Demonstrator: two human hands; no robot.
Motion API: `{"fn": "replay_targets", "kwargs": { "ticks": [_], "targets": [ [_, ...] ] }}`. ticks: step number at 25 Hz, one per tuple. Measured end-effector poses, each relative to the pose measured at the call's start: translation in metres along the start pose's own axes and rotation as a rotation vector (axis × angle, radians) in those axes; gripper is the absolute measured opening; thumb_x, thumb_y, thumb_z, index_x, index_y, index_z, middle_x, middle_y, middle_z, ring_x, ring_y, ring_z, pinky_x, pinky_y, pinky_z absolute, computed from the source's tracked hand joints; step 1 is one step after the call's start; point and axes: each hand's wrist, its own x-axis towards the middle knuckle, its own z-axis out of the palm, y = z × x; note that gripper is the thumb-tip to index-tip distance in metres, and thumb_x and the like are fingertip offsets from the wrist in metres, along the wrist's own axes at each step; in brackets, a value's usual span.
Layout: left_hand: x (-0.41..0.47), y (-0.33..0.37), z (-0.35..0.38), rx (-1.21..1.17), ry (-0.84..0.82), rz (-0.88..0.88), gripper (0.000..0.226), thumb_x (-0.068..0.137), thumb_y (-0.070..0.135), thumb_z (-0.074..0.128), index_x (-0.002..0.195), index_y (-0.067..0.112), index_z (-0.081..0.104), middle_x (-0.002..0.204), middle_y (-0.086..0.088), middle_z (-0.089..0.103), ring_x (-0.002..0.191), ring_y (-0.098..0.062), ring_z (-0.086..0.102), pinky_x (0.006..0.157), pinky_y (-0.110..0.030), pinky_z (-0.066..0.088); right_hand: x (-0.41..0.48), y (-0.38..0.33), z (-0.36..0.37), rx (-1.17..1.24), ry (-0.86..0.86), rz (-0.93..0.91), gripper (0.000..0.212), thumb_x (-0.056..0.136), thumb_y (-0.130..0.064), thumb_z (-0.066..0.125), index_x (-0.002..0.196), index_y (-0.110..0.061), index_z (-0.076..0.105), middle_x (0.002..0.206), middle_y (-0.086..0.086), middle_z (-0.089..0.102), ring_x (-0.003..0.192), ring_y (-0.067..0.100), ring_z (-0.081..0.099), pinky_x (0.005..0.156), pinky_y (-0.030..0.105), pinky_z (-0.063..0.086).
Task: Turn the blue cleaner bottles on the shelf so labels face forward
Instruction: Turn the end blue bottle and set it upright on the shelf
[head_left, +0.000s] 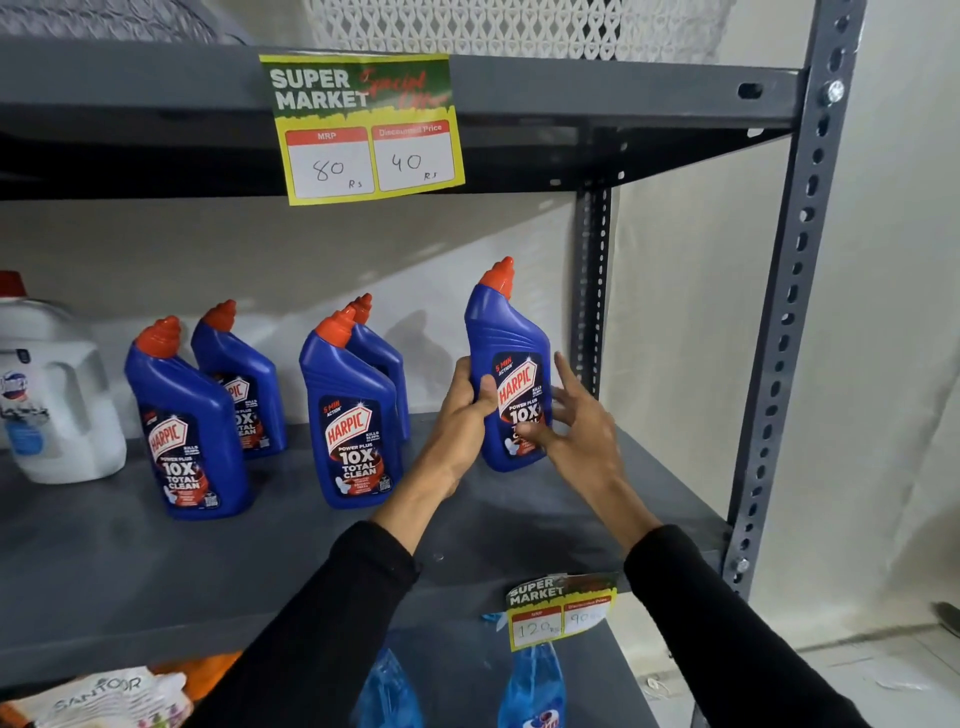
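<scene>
Black sleeves (727, 613) reach in from below toward the grey shelf (130, 582). Left hand (462, 410) wraps the side of the rightmost blue bottle (511, 358), its grip closed on it, thumb across the label. Right hand (576, 421) is open, fingers spread, fingertips touching the label's lower part. That bottle stands at the shelf's right end, label forward. Four more bottles (353, 415) stand to its left.
</scene>
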Motion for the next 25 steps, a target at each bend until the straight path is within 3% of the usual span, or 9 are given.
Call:
{"fn": "replay_targets", "kwargs": {
  "ticks": [3,8,12,15,17,19,21,25],
  "targets": [
    [0.008,-0.007,-0.004,0.045,0.065,-0.004,0.028,0.100,0.015,0.043,0.113,0.037,0.054,0.123,-0.006,0.060,0.112,-0.020,0.063,0.090,-0.039,0.057,0.004,0.000,0.005,-0.035,0.062,0.005,0.074,0.067,-0.012,0.086,0.133,-0.021,0.054,0.102,-0.005,0.069,0.093,0.013,0.068,0.067,0.013,0.055],
    [0.012,-0.020,-0.005,0.122,0.151,-0.009,0.029,0.100,0.017,0.041,0.126,0.021,0.053,0.113,-0.006,0.068,0.101,-0.019,0.069,0.083,-0.037,0.060,0.002,0.011,0.006,0.040,0.072,0.007,0.045,0.077,0.001,0.076,0.120,-0.007,0.066,0.098,-0.007,0.069,0.094,0.015,0.070,0.078,0.027,0.060],
    [0.006,-0.031,-0.003,0.163,0.149,-0.040,0.029,0.101,0.017,0.042,0.128,0.018,0.051,0.110,-0.002,0.067,0.098,-0.014,0.068,0.080,-0.029,0.059,0.004,0.021,0.007,0.063,0.041,0.121,0.043,0.081,0.001,0.072,0.123,-0.004,0.062,0.111,0.007,0.070,0.087,0.014,0.068,0.061,0.011,0.056],
    [0.006,-0.032,-0.004,0.247,0.140,-0.048,0.029,0.100,0.024,0.045,0.128,0.018,0.050,0.114,-0.002,0.066,0.101,-0.012,0.066,0.084,-0.032,0.058,0.006,0.025,0.007,0.020,0.002,0.138,0.049,0.084,-0.004,0.070,0.131,-0.009,0.057,0.112,0.004,0.068,0.090,0.012,0.066,0.059,0.008,0.052],
    [0.001,-0.031,-0.008,0.306,0.115,-0.081,0.031,0.098,0.027,0.050,0.127,0.015,0.052,0.113,0.000,0.066,0.103,-0.014,0.066,0.080,-0.026,0.058,0.005,0.028,0.007,0.005,-0.034,0.157,0.049,0.086,-0.005,0.068,0.133,-0.011,0.055,0.114,0.003,0.068,0.096,0.013,0.066,0.067,0.014,0.054],
    [-0.005,-0.030,-0.012,0.406,0.112,-0.133,0.034,0.096,0.026,0.056,0.126,0.011,0.057,0.109,0.000,0.067,0.097,-0.014,0.065,0.069,-0.014,0.052,0.006,0.035,0.006,-0.047,-0.094,0.205,0.046,0.086,-0.007,0.068,0.131,-0.011,0.057,0.115,0.004,0.070,0.103,0.018,0.068,0.083,0.028,0.059],
    [-0.013,-0.028,-0.012,0.534,0.146,-0.162,0.034,0.092,0.022,0.062,0.122,0.006,0.062,0.108,-0.007,0.069,0.088,-0.012,0.062,0.068,-0.014,0.048,0.006,0.037,0.006,-0.111,-0.145,0.269,0.044,0.087,-0.011,0.069,0.129,-0.013,0.059,0.117,0.008,0.071,0.106,0.022,0.068,0.095,0.041,0.055],
    [-0.025,-0.025,-0.006,0.589,0.191,-0.169,0.034,0.089,0.019,0.066,0.118,0.002,0.066,0.111,-0.013,0.071,0.085,-0.013,0.061,0.073,-0.019,0.050,-0.001,0.031,0.000,-0.164,-0.160,0.298,0.040,0.090,-0.015,0.064,0.130,-0.014,0.058,0.119,0.007,0.069,0.107,0.018,0.065,0.098,0.038,0.052]
  ]
}}
